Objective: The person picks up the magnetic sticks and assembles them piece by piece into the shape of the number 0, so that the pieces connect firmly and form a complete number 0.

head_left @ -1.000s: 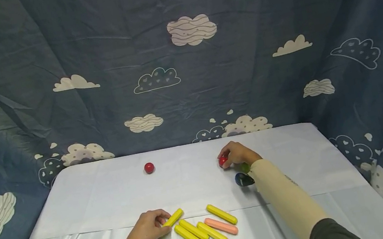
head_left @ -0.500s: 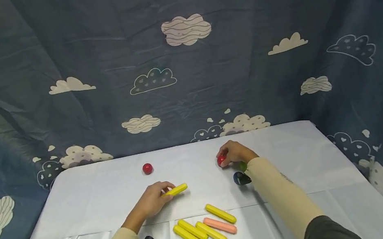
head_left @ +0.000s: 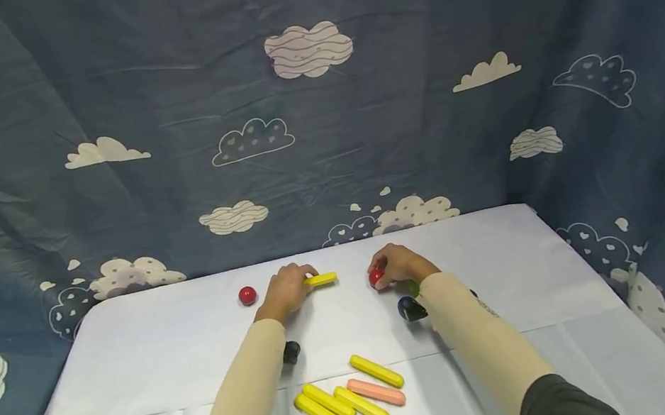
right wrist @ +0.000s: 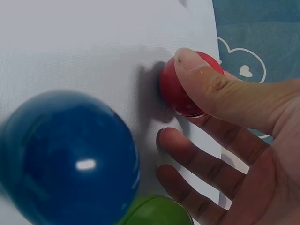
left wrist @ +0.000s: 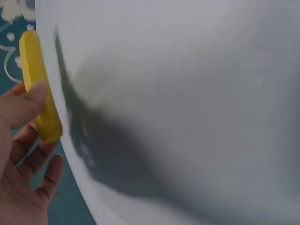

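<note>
My left hand (head_left: 289, 290) pinches a yellow stick with rounded ends (head_left: 321, 279) between thumb and fingers, near the back of the white table. In the left wrist view this yellow stick (left wrist: 38, 89) shows a shadow beside it on the cloth. To the right, my right hand (head_left: 399, 263) holds a small red ball (head_left: 376, 278) by thumb and index finger. The right wrist view shows the red ball (right wrist: 180, 89) at the cloth, with the other fingers spread. Close to that hand lie a blue ball (right wrist: 70, 157) and a green ball (right wrist: 157, 212), partly hidden.
Another red ball (head_left: 247, 295) lies just left of my left hand. Toward the front are several yellow sticks (head_left: 321, 414) and one pink stick (head_left: 376, 392). A dark curtain with clouds (head_left: 326, 165) hangs behind the table's back edge.
My left hand has lifted the yellow stick away from the other sticks and carried it forward to the back of the table. The right hand keeps its hold on the red ball.
</note>
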`<state>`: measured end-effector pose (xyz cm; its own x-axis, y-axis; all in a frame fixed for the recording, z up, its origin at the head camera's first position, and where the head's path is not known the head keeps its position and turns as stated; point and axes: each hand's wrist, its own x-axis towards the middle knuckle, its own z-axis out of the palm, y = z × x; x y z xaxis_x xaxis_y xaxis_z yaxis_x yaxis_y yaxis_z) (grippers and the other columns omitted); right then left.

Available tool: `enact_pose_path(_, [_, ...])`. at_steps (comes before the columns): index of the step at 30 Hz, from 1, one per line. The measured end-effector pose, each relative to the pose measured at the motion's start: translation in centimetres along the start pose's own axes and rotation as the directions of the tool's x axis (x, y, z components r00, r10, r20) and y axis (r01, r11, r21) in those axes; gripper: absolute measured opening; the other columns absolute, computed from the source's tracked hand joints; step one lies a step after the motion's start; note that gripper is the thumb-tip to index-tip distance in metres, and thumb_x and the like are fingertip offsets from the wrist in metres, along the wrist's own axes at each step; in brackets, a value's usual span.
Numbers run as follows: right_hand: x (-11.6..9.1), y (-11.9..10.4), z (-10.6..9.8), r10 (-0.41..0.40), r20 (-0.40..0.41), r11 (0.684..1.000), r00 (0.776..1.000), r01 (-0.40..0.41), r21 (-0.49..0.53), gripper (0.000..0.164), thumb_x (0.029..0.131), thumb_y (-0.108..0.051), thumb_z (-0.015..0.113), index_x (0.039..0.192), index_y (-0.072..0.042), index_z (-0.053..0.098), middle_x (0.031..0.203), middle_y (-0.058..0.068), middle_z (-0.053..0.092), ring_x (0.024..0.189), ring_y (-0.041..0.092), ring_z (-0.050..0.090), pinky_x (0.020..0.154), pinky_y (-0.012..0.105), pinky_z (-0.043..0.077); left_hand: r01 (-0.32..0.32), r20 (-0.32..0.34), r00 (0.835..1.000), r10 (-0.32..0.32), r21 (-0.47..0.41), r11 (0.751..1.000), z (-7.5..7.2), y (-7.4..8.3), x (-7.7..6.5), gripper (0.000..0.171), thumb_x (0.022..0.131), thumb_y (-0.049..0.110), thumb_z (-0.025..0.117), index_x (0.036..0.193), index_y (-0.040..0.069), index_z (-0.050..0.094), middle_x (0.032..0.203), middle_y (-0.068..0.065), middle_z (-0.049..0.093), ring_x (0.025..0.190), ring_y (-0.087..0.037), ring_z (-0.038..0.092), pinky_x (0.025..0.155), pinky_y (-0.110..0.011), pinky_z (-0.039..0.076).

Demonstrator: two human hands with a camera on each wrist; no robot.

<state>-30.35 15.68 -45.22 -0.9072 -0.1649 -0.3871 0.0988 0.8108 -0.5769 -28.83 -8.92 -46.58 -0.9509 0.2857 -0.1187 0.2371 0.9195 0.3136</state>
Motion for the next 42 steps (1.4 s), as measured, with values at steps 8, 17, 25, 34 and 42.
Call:
enact_pose_path(8, [-0.2, -0.7, 0.9, 0.019, -0.008, 1.0, 1.0, -0.019, 0.016, 0.03, 0.074, -0.006, 0.082, 0.102, -0.013, 0.073, 0.101, 0.006, 0.065, 0.093, 0.023, 0.056, 0.088, 0.039, 0.046, 0.081, 0.024, 0.997, -0.078, -0.211, 0.974, 0.6, -1.6, 0.7, 0.027, 0.091, 0.011, 0.066, 0.118, 0.017, 0.066, 0.112, -0.009, 0.063, 0.11, -0.026, 0.053, 0.103, -0.046, 0.037])
enact_pose_path(17, [-0.2, -0.7, 1.3, 0.01, 0.008, 1.0, 1.0, -0.01, 0.03, 0.032, 0.074, -0.007, 0.082, 0.104, -0.013, 0.072, 0.099, 0.005, 0.065, 0.089, 0.021, 0.057, 0.081, 0.033, 0.049, 0.103, 0.01, 0.995, -0.104, -0.271, 0.957, 1.6, -2.3, 0.3, 0.026, 0.093, 0.012, 0.063, 0.119, 0.016, 0.064, 0.12, -0.009, 0.061, 0.112, -0.026, 0.049, 0.106, -0.045, 0.036])
enact_pose_path(25, [-0.1, -1.3, 0.7, -0.048, 0.028, 0.999, 0.998, 0.049, -0.022, 0.031, 0.079, -0.002, 0.076, 0.108, -0.011, 0.071, 0.105, 0.009, 0.062, 0.094, 0.023, 0.055, 0.083, 0.035, 0.048, 0.118, 0.02, 0.993, -0.117, -0.28, 0.953, 1.6, -2.1, 0.8, 0.027, 0.094, 0.013, 0.062, 0.121, 0.017, 0.063, 0.122, -0.009, 0.06, 0.113, -0.026, 0.049, 0.107, -0.045, 0.035])
enact_pose_path(34, [0.8, -3.0, 2.6, -0.073, -0.049, 0.969, 0.996, 0.082, 0.234, 0.036, 0.087, 0.002, 0.066, 0.122, -0.006, 0.062, 0.114, 0.016, 0.057, 0.084, 0.021, 0.06, 0.071, 0.027, 0.053, 0.133, 0.063, 0.991, -0.12, -0.257, 0.957, 1.1, -1.0, 1.1, 0.025, 0.098, 0.014, 0.056, 0.123, 0.016, 0.06, 0.125, -0.012, 0.057, 0.115, -0.028, 0.048, 0.107, -0.045, 0.034])
enact_pose_path(42, [2.1, -3.6, 5.5, 0.05, -0.163, 0.79, 0.985, 0.06, 0.61, 0.04, 0.089, 0.004, 0.063, 0.127, -0.003, 0.057, 0.112, 0.019, 0.056, 0.071, 0.017, 0.06, 0.063, 0.022, 0.053, 0.116, 0.058, 0.993, -0.105, -0.245, 0.963, 0.9, -1.0, 1.2, 0.024, 0.098, 0.013, 0.055, 0.121, 0.016, 0.06, 0.123, -0.012, 0.057, 0.117, -0.03, 0.048, 0.108, -0.046, 0.033])
